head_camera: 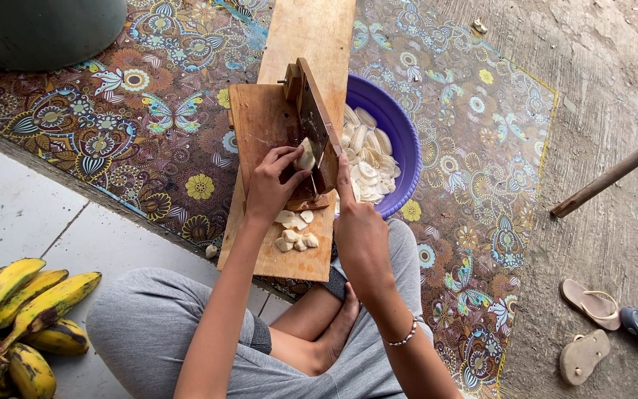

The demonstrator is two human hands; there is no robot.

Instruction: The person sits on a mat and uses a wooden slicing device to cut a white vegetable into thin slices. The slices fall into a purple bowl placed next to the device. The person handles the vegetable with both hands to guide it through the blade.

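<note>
My left hand (pixel 271 185) holds a peeled pale banana piece (pixel 305 157) against the hinged wooden cutter (pixel 314 122) on a wooden board (pixel 260 118). My right hand (pixel 359 233) grips the cutter's lower handle end, with a bead bracelet on its wrist. Several cut slices (pixel 295 229) lie on the board just below my left hand. A purple bowl (pixel 389 111) to the right of the cutter holds many pale slices (pixel 367 159).
A bunch of yellow bananas (pixel 16 310) lies on the white tiles at lower left. A patterned mat (pixel 149 125) covers the floor under the board. A dark green tub (pixel 38 29) stands top left. Sandals (pixel 592 325) and a stick (pixel 614 174) lie on the concrete at right.
</note>
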